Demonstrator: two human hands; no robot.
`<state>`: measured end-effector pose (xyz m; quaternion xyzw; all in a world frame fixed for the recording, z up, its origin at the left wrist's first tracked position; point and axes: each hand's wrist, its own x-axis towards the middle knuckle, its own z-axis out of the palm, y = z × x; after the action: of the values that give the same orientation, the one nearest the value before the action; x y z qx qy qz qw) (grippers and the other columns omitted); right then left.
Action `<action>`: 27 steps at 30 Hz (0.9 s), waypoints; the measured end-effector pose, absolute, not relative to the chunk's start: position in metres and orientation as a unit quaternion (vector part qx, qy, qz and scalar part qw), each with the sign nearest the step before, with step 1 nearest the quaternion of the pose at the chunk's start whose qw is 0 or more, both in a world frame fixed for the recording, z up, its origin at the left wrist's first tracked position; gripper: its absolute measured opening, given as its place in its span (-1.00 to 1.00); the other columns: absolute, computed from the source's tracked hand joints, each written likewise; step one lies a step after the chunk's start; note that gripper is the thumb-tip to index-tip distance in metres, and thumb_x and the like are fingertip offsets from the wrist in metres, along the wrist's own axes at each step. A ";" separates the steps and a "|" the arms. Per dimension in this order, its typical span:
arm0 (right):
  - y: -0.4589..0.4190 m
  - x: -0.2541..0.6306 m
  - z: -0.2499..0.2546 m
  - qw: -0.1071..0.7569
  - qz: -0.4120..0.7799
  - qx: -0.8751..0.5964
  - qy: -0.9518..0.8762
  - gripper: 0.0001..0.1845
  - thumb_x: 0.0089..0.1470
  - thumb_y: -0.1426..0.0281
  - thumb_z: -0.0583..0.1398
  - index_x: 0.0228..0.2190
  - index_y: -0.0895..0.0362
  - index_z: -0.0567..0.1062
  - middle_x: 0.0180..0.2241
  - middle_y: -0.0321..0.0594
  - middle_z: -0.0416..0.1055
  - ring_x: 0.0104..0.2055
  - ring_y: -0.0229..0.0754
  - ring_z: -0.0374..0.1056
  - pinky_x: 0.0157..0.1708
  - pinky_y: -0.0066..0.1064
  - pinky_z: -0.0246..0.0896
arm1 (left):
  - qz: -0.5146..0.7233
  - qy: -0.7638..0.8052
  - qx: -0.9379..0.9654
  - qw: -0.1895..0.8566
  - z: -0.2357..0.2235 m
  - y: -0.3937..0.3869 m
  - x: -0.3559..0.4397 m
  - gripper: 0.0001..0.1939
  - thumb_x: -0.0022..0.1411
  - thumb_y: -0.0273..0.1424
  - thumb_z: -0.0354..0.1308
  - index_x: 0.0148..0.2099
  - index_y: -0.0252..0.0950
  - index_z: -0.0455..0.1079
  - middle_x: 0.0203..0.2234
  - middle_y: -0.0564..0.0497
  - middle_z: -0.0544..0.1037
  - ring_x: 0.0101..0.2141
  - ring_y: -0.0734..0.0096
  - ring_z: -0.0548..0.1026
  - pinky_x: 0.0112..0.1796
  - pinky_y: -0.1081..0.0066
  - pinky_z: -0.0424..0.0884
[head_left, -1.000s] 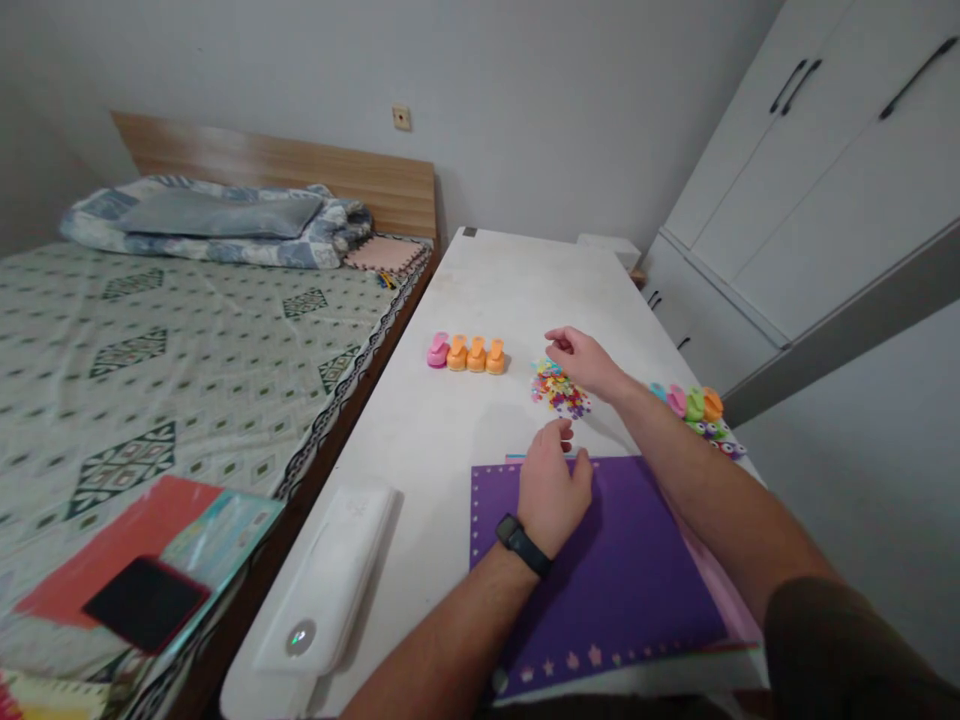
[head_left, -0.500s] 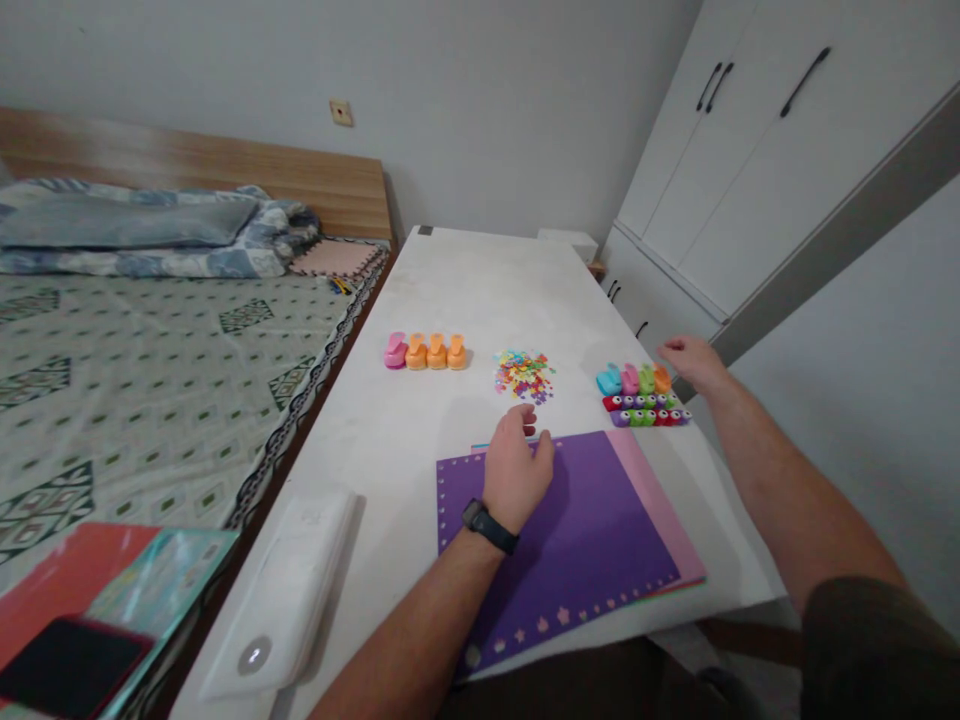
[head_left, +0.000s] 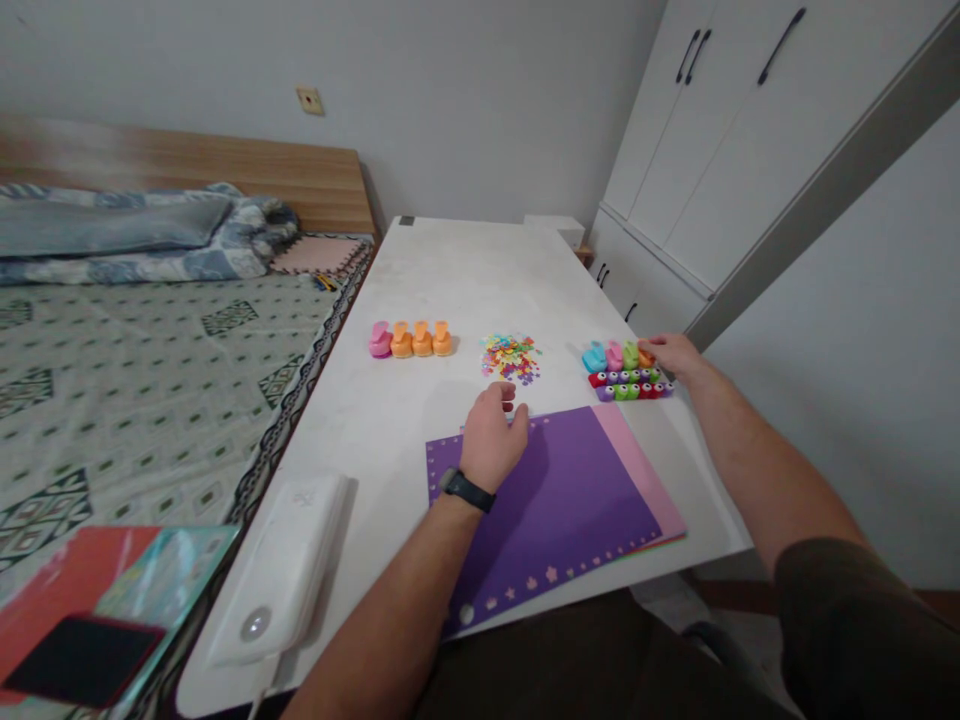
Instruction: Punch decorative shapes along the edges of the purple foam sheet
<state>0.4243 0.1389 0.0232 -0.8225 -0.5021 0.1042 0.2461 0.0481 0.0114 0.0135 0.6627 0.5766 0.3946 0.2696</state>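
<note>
My left hand [head_left: 495, 432] hovers over the far left part of a purple sheet [head_left: 555, 510] with small shapes punched along its edges. Its fingers are apart and hold nothing. My right hand [head_left: 673, 354] is at the right side of the table, its fingertips on an orange paper punch [head_left: 646, 354] at the end of a row. Beside that punch stand a green punch [head_left: 629, 353], a pink punch [head_left: 613, 355] and a blue punch [head_left: 595, 357]. In front lie rows of small punches with eyes [head_left: 628, 391]. Pink paper [head_left: 636, 465] shows under the purple sheet.
A heap of colourful paper cutouts [head_left: 511, 358] lies mid-table. Several orange and pink punches [head_left: 411, 341] line up to its left. A white device with a cable [head_left: 289, 570] sits at the near left. A phone [head_left: 81, 660] rests on a folder [head_left: 172, 570] over the bed.
My right hand has moved left onto the orange punch, its fingers now meeting it. The view has shifted slightly; my left hand keeps about the same place over the purple sheet.
</note>
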 end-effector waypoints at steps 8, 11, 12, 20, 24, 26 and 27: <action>0.123 0.418 0.032 0.389 0.039 -0.782 -0.486 -0.59 0.25 0.10 0.14 -0.08 0.17 0.44 -0.08 0.01 0.51 -0.13 -0.13 0.41 -0.09 -0.30 0.31 | 0.260 0.582 0.741 0.210 0.025 0.011 0.032 -0.73 0.30 -0.32 0.18 0.02 -0.31 0.40 -0.12 -0.17 0.58 -0.15 0.21 0.57 -0.11 0.27 0.46; 0.102 0.384 0.043 0.515 0.134 -0.668 -0.520 -0.60 0.22 0.01 0.18 -0.14 0.07 0.37 -0.18 -0.14 0.50 -0.19 -0.18 0.42 -0.18 -0.34 0.35 | 0.168 0.575 0.783 0.168 0.024 0.012 0.022 -0.68 0.28 -0.25 0.21 0.02 -0.29 0.44 -0.13 -0.19 0.58 -0.13 0.13 0.56 -0.09 0.24 0.43; 0.093 0.369 0.046 0.530 0.189 -0.628 -0.538 -0.58 0.18 -0.03 0.21 -0.17 0.05 0.36 -0.21 -0.18 0.50 -0.23 -0.18 0.43 -0.22 -0.35 0.36 | 0.147 0.570 0.793 0.159 0.023 0.013 0.019 -0.65 0.27 -0.22 0.22 0.03 -0.29 0.45 -0.13 -0.19 0.58 -0.13 0.12 0.56 -0.09 0.24 0.43; 0.058 0.278 0.022 0.489 0.450 -0.499 -0.557 -0.51 0.01 -0.02 0.38 -0.30 0.07 0.37 -0.40 -0.35 0.39 -0.40 -0.29 0.32 -0.38 -0.43 0.29 | 0.115 0.537 0.823 0.145 0.010 0.023 0.011 -0.60 0.15 -0.17 0.35 0.00 -0.23 0.53 -0.16 -0.16 0.57 -0.12 0.07 0.53 -0.07 0.20 0.41; 0.061 0.273 0.002 0.479 0.500 -0.494 -0.526 -0.47 0.01 0.05 0.41 -0.12 0.09 0.45 -0.26 -0.26 0.49 -0.29 -0.25 0.42 -0.26 -0.38 0.37 | 0.129 0.530 0.823 0.157 0.006 0.023 0.010 -0.65 0.16 -0.17 0.36 -0.05 -0.19 0.56 -0.15 -0.14 0.55 -0.11 0.10 0.51 -0.04 0.21 0.40; 0.061 0.274 -0.002 0.470 0.519 -0.493 -0.516 -0.41 0.01 0.07 0.41 -0.01 0.08 0.46 -0.17 -0.19 0.53 -0.22 -0.20 0.45 -0.19 -0.34 0.40 | 0.136 0.528 0.822 0.162 0.005 0.022 0.009 -0.68 0.17 -0.19 0.35 -0.06 -0.19 0.56 -0.15 -0.13 0.54 -0.12 0.12 0.50 -0.04 0.21 0.40; 0.062 0.275 -0.003 0.466 0.526 -0.494 -0.513 -0.39 0.01 0.08 0.41 0.02 0.08 0.47 -0.13 -0.17 0.54 -0.19 -0.19 0.47 -0.17 -0.32 0.41 | 0.138 0.528 0.822 0.163 0.004 0.022 0.008 -0.69 0.17 -0.19 0.35 -0.06 -0.19 0.56 -0.15 -0.13 0.54 -0.12 0.12 0.50 -0.04 0.21 0.40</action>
<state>0.2752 0.0616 -0.0032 -0.4938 -0.5126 0.5257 0.4659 0.0082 0.0216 0.0042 0.8218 0.5281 0.1381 0.1633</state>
